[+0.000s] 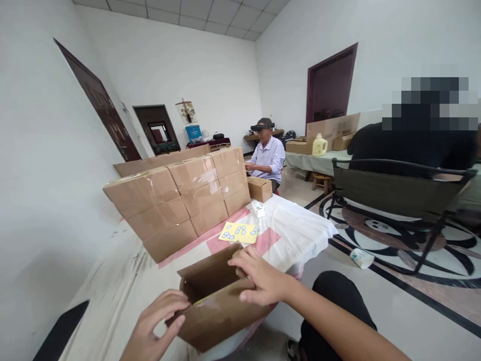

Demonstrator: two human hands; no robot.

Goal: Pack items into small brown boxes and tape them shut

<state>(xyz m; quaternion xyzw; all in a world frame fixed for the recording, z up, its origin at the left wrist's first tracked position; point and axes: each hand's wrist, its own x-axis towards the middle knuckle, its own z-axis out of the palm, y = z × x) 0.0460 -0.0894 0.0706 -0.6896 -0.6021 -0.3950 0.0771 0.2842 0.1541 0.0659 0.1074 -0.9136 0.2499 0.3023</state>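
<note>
An open brown cardboard box [216, 301] sits at the near edge of the cloth-covered table [296, 225], its flaps standing up. My left hand [156, 323] grips the box's near left corner, thumb and fingers curled round the flap. My right hand [263, 278] rests on the box's right flap, fingers bent over its edge. The inside of the box looks empty from here.
Sealed, taped cartons [180, 195] are stacked in rows behind the box. A yellow sticker sheet [240, 232] and a small white item [258, 208] lie on the cloth. A person in a cap [266, 155] sits beyond. A folding chair [398, 193] stands right, a paper cup [361, 257] on the floor.
</note>
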